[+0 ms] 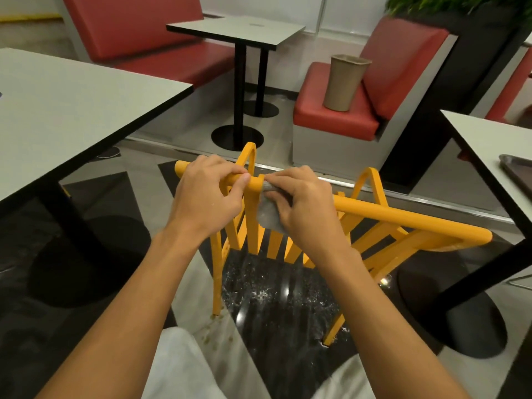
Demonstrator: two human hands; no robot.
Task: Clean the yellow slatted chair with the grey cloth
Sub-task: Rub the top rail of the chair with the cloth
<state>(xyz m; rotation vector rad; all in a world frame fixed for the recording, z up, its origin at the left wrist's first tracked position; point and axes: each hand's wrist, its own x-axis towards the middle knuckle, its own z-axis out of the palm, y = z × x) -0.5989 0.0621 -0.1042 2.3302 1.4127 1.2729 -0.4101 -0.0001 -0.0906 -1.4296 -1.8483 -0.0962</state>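
Observation:
The yellow slatted chair (pixel 403 217) stands in front of me between two tables, its round top rail running from upper left to lower right. My left hand (pixel 207 194) grips that rail near its left end, fingers curled over it. My right hand (pixel 302 203) holds the grey cloth (pixel 269 216) bunched against the rail just right of the left hand. Most of the cloth hangs below the rail, partly hidden by my fingers. The slats fan out beneath both hands.
A white table (pixel 72 110) with a black pedestal stands at the left. Another table (pixel 489 145) with a dark tray (pixel 518 168) is at the right. Red bench seats (pixel 334 116) lie beyond, one bearing a tan bin (pixel 344 82). The floor is glossy black and white.

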